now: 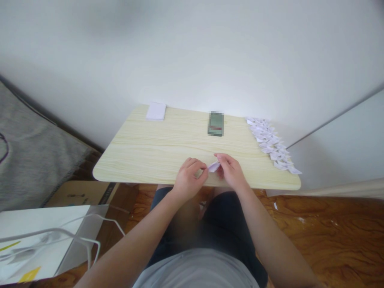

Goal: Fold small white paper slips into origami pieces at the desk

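Observation:
Between my two hands, over the front part of the pale wooden table (141, 148), is a small folded piece of white paper (214, 167). My left hand (191, 176) pinches its left tip between thumb and forefinger. Closed on the paper's right side is my right hand (230, 170), whose fingers partly hide it. Rows of small folded paper pieces (268, 142) with pointed ends line the table's right side. A stack of white paper sheets (156, 111) lies at the back left.
A blurred-out green rectangular object (216, 124) lies near the table's back middle, by the white wall (192, 52). At the lower left are a white box (45, 240), a cardboard box (78, 192) and white cables (90, 240). A paper scrap (275, 206) lies on the wooden floor.

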`<state>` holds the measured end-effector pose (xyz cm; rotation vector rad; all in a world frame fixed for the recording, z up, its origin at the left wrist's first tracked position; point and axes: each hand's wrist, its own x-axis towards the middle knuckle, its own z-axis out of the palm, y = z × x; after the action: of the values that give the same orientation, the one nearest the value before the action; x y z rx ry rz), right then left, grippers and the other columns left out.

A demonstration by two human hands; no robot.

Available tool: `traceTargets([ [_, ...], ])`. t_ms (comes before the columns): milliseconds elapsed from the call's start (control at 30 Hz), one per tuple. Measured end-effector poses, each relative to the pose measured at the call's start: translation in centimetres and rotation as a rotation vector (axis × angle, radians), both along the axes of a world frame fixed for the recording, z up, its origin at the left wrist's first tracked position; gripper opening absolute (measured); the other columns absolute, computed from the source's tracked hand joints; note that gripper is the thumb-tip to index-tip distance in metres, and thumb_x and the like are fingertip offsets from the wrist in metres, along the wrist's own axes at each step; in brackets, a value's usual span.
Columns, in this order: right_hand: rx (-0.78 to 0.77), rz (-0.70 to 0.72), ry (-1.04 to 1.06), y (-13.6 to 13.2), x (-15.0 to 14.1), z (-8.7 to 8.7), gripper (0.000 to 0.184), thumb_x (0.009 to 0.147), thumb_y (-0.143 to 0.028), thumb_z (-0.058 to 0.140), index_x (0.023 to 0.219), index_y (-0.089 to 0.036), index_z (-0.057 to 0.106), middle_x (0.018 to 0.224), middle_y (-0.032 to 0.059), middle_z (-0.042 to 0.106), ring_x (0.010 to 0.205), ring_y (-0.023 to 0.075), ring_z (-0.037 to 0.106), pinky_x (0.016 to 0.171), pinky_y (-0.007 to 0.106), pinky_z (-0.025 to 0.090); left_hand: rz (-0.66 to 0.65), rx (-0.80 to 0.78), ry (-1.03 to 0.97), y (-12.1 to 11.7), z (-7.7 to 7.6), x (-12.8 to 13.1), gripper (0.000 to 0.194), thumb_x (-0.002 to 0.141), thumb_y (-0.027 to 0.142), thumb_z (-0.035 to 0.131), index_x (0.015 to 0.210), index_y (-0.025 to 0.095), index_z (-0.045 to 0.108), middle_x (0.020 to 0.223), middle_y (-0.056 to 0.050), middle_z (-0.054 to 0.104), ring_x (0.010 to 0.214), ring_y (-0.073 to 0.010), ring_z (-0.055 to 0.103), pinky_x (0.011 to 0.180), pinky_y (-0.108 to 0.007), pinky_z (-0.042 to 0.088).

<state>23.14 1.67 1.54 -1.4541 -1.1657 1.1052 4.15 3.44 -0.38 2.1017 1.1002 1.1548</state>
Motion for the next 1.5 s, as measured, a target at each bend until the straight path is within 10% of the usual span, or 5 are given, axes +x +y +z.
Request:
traceTargets([
  [100, 0.335, -0.144, -0.352, -1.1, 0.2, 0.0, 0.018, 0.093, -0.03, 0.063, 0.104, -0.025, 0.076, 0.096, 0.0064, 0.07, 0.09, 0.0247, 0.065, 0.085, 0.042, 0.056, 0.077, 0.022, 0.042, 0.0, 0.0, -0.2, 0.009, 0.092, 0.021, 0.065, 0.086, 0.022, 0.071, 0.088, -0.005, 0.074, 0.093, -0.0235, 0.062, 0.089, -0.04, 0.048],
  [267, 0.634, 0.062, -0.718, -2.2, -0.1, -0.8, 0.031, 0.084, -0.006, 0.063, 0.103, -0.028, 0.076, 0.116, 0.0064, 0.07, 0.115, 0.0277, 0.059, 0.103, 0.047, 0.049, 0.151, 0.008, 0.108, 0.0, 0.1, -0.1, 0.009, 0.09, 0.021, 0.066, 0.083, 0.024, 0.071, 0.084, -0.002, 0.075, 0.091, -0.0232, 0.064, 0.09, -0.04, 0.045],
  [567, 0.53, 0.233, -0.78, -1.9, 0.4, -1.7, 0.026, 0.085, -0.006, 0.063, 0.093, -0.026, 0.076, 0.107, 0.0045, 0.077, 0.109, 0.0272, 0.062, 0.098, 0.047, 0.048, 0.154, -0.028, 0.213, 0.2, 0.1, -0.1, 0.04, 0.09, 0.02, 0.066, 0.13, 0.025, 0.06, 0.091, -0.002, 0.074, 0.1, -0.0267, 0.063, 0.094, -0.042, 0.042],
  [933, 0.484, 0.31, -0.77, -2.8, 1.5, -1.8, 0.014, 0.095, -0.026, 0.069, 0.105, -0.031, 0.078, 0.126, 0.0034, 0.075, 0.126, 0.0288, 0.059, 0.111, 0.052, 0.043, -0.073, 0.125, 0.373, -0.8, -0.4, -2.7, 0.028, 0.095, 0.014, 0.056, 0.103, 0.03, 0.078, 0.122, 0.0, 0.077, 0.113, -0.0274, 0.06, 0.099, -0.048, 0.038],
  [1500, 0.31, 0.121, -0.834, -1.1, -0.5, -1.4, 0.007, 0.095, -0.028, 0.07, 0.09, -0.024, 0.073, 0.089, 0.0053, 0.071, 0.091, 0.0261, 0.06, 0.085, 0.043, 0.047, -0.055, 0.123, 0.336, -1.2, -1.3, -3.4, 0.027, 0.093, 0.017, 0.061, 0.104, 0.032, 0.081, 0.129, 0.002, 0.076, 0.119, -0.0297, 0.06, 0.102, -0.051, 0.039],
])
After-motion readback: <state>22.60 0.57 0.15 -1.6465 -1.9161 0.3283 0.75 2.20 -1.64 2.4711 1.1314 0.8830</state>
